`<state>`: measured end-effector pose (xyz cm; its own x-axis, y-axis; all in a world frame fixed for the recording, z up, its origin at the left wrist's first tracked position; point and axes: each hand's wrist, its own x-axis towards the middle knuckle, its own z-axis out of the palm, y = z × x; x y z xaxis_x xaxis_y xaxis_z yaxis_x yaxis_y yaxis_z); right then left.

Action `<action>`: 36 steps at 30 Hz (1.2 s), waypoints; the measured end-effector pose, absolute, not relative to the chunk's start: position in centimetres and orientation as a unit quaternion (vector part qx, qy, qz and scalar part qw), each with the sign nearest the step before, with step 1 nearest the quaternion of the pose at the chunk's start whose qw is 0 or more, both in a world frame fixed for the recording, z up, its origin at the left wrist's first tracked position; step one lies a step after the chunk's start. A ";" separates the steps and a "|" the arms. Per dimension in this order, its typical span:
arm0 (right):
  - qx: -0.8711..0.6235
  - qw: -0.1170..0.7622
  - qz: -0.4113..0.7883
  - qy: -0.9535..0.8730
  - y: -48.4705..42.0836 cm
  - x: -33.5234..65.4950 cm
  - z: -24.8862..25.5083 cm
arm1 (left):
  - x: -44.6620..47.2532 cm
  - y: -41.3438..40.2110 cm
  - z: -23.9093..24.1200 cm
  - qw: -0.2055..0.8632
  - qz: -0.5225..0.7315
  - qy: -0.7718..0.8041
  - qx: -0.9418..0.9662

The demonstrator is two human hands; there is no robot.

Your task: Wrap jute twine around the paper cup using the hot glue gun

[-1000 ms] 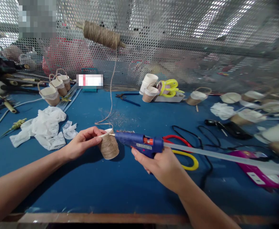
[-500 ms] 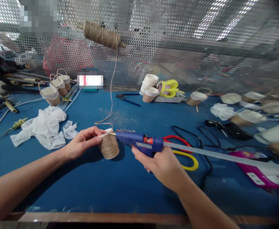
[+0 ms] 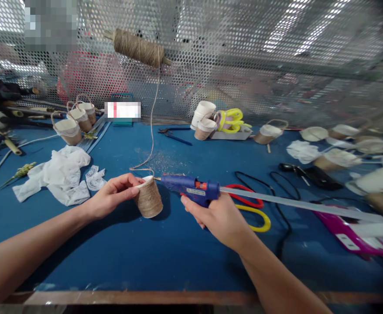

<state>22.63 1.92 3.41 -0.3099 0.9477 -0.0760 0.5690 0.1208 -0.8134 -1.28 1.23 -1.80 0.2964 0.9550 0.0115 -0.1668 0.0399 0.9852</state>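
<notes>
My left hand (image 3: 121, 192) pinches the rim of a small white paper cup (image 3: 148, 200) wrapped in brown twine, tilted above the blue table. In my right hand (image 3: 219, 213) is a blue hot glue gun (image 3: 191, 187), its metal nozzle close to the cup's upper right edge; whether it touches I cannot tell. A long translucent glue stick (image 3: 296, 203) sticks out of the gun's back. Twine (image 3: 153, 117) runs down from a spool (image 3: 138, 47) on the mesh to the cup's rim.
White lace (image 3: 60, 174) lies left of the cup. Several finished little baskets (image 3: 67, 132) stand at the back left. Pliers (image 3: 175, 136), white cups (image 3: 204, 114) and yellow ribbon (image 3: 232, 121) are at the back. Scissors (image 3: 260, 222) and a black cord (image 3: 283, 213) lie beyond my right hand.
The glue gun has drawn slightly back, its nozzle shifting from over the cup's rim to just beside the upper edge. My left hand keeps its hold on the cup.
</notes>
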 end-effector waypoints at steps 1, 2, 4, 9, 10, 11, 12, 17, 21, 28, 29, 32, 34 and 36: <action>-0.536 0.242 0.394 -0.707 1.8 22.6 3.5 | -1.3 1.3 -1.8 0.614 0.458 0.377 0.520; -0.534 0.242 0.397 -0.707 1.7 22.6 3.5 | -1.3 1.3 -1.9 0.615 0.458 0.376 0.520; -0.524 0.246 0.401 -0.710 1.5 22.6 3.6 | -1.3 1.3 -1.9 0.616 0.457 0.374 0.521; -0.499 0.258 0.404 -0.722 1.0 22.4 3.8 | -1.2 1.3 -1.8 0.617 0.459 0.374 0.518; -0.494 0.260 0.403 -0.725 0.8 22.4 3.8 | -1.1 1.2 -1.8 0.617 0.460 0.373 0.518; -0.489 0.263 0.402 -0.728 0.7 22.3 3.8 | -1.1 1.2 -1.7 0.616 0.461 0.373 0.519; -0.487 0.265 0.399 -0.731 0.6 22.2 3.8 | -1.0 1.2 -1.7 0.615 0.461 0.373 0.520; -0.503 0.261 0.388 -0.727 0.4 21.9 3.6 | -1.0 1.1 -1.6 0.609 0.465 0.373 0.523; -0.503 0.262 0.390 -0.726 0.7 22.1 3.7 | -1.0 1.2 -1.7 0.613 0.466 0.366 0.522; -0.533 0.234 0.395 -0.711 1.7 22.5 3.8 | -1.1 1.3 -1.9 0.611 0.468 0.370 0.520; -0.536 0.232 0.393 -0.711 1.9 22.5 3.7 | -1.1 1.3 -2.0 0.612 0.467 0.370 0.519; -0.533 0.234 0.407 -0.704 2.5 22.7 3.4 | -1.1 1.3 -2.0 0.612 0.465 0.367 0.523; -0.515 0.247 0.435 -0.696 3.1 23.0 3.2 | -1.2 1.3 -1.9 0.605 0.465 0.361 0.536; -0.499 0.276 0.471 -0.673 3.8 23.4 3.0 | -1.3 1.4 -1.6 0.589 0.462 0.358 0.558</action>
